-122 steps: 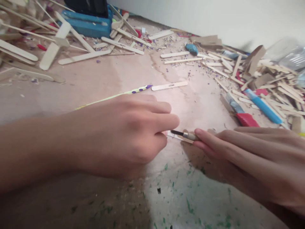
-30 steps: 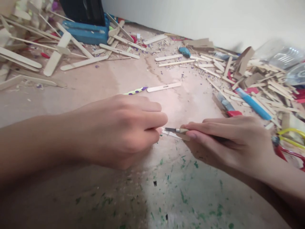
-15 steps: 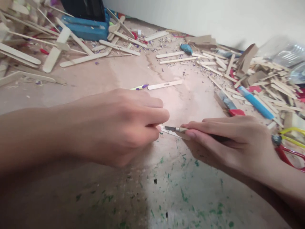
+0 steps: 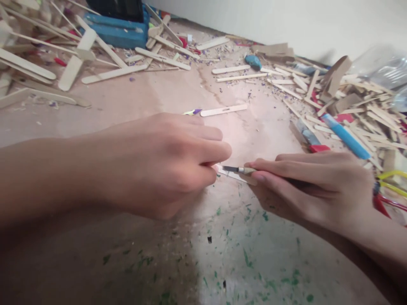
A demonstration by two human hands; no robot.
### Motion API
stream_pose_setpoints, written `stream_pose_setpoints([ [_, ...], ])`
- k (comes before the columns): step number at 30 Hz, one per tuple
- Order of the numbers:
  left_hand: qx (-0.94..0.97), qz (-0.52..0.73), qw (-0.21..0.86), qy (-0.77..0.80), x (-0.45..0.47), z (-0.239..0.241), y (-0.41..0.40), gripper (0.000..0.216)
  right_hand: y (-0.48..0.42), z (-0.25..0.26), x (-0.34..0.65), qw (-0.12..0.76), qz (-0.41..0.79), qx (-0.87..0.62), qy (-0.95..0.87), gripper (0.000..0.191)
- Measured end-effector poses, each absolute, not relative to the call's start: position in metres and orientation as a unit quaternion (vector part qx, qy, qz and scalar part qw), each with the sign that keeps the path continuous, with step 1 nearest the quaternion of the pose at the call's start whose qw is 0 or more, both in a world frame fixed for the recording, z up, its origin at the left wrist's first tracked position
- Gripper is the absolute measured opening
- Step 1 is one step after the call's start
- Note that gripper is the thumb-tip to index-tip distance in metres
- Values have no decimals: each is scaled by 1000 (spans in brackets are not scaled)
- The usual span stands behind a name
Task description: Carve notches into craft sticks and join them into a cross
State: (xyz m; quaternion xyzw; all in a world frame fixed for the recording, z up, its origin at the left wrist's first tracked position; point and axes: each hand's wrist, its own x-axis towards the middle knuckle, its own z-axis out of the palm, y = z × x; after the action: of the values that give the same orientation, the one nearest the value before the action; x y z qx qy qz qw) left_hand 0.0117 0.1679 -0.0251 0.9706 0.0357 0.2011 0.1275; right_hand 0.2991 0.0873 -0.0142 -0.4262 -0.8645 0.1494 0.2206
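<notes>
My left hand (image 4: 178, 165) is closed, thumb and fingers pinching one end of a flat wooden craft stick (image 4: 240, 178) low over the table. My right hand (image 4: 314, 182) is wrapped round a craft knife (image 4: 235, 169), its blade pointing left along the top of that stick. The blade lies on or just over the stick; I cannot tell whether it touches. Beyond my left hand rests another craft stick (image 4: 224, 110) with a small slot in its middle. The purple tip of a pencil (image 4: 194, 112) shows beside it, the rest hidden by my hand.
Many loose sticks (image 4: 299, 84) and scraps are heaped at the right and back left. A blue-capped pen or tube (image 4: 346, 136) and yellow-and-red scissor-like handles (image 4: 392, 182) lie by my right hand. A blue box (image 4: 117, 31) stands behind, near the white wall (image 4: 286, 21).
The whole scene has shifted slightly right and up in view. Both hands keep the same hold on the stick and the knife, with the blade hardly moved along the stick.
</notes>
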Motion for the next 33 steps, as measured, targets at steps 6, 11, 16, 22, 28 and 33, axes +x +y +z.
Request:
stream_pose_setpoints([
  [6,976,181,120,32,11,-23,167,39,85,-12,294,210,181,-427,-861,16],
  [11,978,179,103,35,11,-23,167,41,87,-9,292,204,198,-424,-860,19],
  [16,977,183,103,42,12,-23,167,40,90,-9,295,226,180,-408,-866,14],
  [22,972,202,113,45,10,-30,167,32,87,-13,298,220,167,-422,-864,10],
  [28,970,210,114,38,10,-36,167,30,81,-13,294,199,104,-429,-875,9],
  [33,968,220,113,35,10,-35,167,30,83,-15,292,184,40,-386,-903,11],
])
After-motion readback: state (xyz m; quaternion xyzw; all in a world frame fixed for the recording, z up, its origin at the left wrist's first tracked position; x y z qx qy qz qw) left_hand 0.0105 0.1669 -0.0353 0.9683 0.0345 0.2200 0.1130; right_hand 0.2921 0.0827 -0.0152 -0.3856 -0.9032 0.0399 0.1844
